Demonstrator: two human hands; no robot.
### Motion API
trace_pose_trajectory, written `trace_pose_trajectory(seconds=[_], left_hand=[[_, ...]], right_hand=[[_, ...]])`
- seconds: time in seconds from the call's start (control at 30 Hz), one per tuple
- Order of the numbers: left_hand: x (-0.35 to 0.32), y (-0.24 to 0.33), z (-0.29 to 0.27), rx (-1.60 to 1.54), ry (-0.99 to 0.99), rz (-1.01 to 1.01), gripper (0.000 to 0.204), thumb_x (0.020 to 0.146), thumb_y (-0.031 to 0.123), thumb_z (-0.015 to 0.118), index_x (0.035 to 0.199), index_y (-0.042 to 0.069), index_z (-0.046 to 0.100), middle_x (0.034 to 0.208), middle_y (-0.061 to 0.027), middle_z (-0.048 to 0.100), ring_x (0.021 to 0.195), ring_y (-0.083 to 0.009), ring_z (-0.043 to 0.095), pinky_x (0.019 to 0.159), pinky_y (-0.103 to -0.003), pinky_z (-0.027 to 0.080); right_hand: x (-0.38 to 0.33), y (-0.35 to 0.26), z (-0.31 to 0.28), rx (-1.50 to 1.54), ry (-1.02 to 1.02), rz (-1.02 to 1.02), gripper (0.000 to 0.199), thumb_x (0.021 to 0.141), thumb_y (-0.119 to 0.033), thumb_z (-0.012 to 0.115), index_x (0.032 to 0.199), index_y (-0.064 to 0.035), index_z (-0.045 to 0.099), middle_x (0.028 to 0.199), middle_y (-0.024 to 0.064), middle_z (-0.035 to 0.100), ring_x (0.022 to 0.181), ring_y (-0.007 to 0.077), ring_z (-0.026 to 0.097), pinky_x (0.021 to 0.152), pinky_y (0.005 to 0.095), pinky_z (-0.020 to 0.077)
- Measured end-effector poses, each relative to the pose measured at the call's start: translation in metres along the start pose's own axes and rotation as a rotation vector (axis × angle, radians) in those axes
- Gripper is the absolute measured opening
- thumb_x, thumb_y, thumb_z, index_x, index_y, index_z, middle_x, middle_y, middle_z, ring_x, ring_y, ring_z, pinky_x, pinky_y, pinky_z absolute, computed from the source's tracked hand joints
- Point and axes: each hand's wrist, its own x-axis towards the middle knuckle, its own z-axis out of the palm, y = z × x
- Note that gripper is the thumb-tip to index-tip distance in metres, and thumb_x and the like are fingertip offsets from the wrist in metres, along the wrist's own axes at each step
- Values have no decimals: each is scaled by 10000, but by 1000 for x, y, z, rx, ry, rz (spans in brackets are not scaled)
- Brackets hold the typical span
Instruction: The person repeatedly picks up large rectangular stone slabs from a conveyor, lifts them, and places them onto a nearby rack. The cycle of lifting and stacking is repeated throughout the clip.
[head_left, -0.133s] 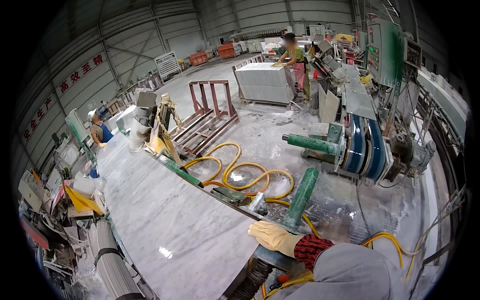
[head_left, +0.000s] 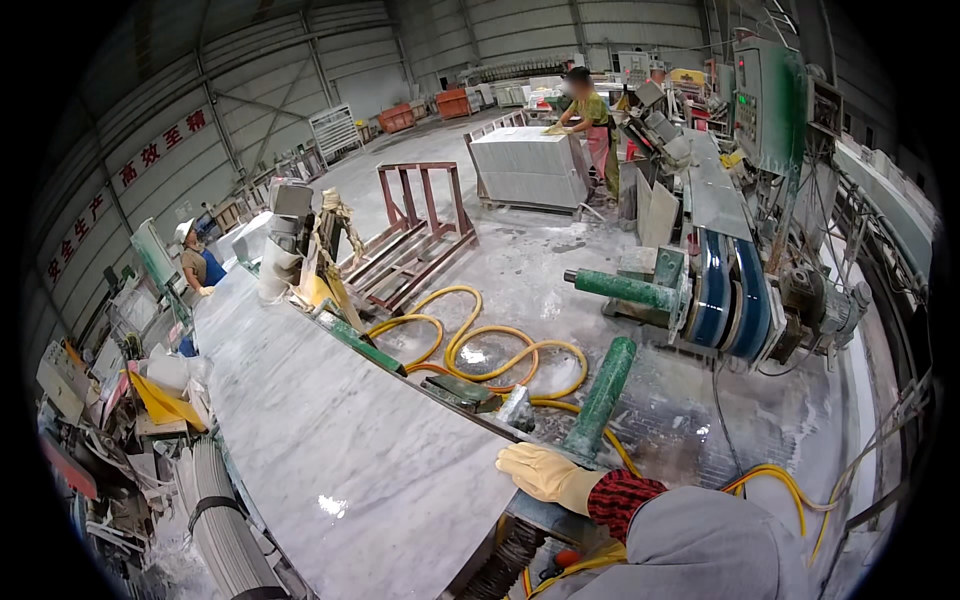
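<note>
The fingers [head_left: 520, 462] of the one hand [head_left: 548, 476] in view rest on the near right edge of the slab [head_left: 330, 440], which lies on the tabletop and runs away to the left of them. Just beyond the fingers a roller [head_left: 603, 392] stands tilted, with a clamp [head_left: 470, 392] to its left on the slab's edge. Hoses [head_left: 480, 340] coil on the floor behind these. Farther back sits a rack [head_left: 415, 230], and behind it a block [head_left: 528, 168] with a person [head_left: 590, 115] at it. Right of the fingers stands a machine [head_left: 730, 295]. Far left of them, at the slab's far end, is another person [head_left: 195, 265].
</note>
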Motion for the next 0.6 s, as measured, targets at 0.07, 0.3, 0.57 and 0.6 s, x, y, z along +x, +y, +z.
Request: trace_pose_trajectory(seconds=[0.07, 0.3, 0.57, 0.6], left_hand=[[2, 2, -6, -5, -12, 9, 428, 1108, 276, 605, 1404, -15, 710, 1406, -332, 677, 1324, -513, 625, 1166, -620, 455], [0, 2, 2, -27, 14, 47, 418, 1104, 260, 616, 1386, -31, 715, 1396, -329, 681, 1318, -510, 629, 1161, -615, 462], [-20, -12, 16, -18, 174, 150, 389, 1094, 214, 641, 1339, -77, 722, 1375, -320, 692, 1292, -499, 641, 1155, -590, 480], [-16, -4, 10, -26, 136, 120, 385, 1097, 208, 636, 1338, -80, 720, 1373, -318, 694, 1291, -495, 642, 1160, -587, 477]], right_hand=[[-1, 1, 1, 4, -17, 12, 393, 967, -98, 662, 1358, -64, 639, 1381, 177, 653, 1313, 396, 592, 1159, 468, 478], [-2, -1, -8, -13, 13, 21, 385, 951, -96, 675, 1333, -58, 645, 1337, 179, 657, 1259, 408, 607, 1133, 491, 487], [-21, -79, -5, 514, -246, 22, 408, 1016, -167, 683, 1382, 12, 662, 1450, 228, 659, 1354, 439, 602, 1152, 488, 499], [-27, -101, -4, 736, -415, 176, 336, 1060, -170, 641, 1334, 9, 714, 1340, 220, 730, 1290, 415, 667, 1129, 445, 524]])
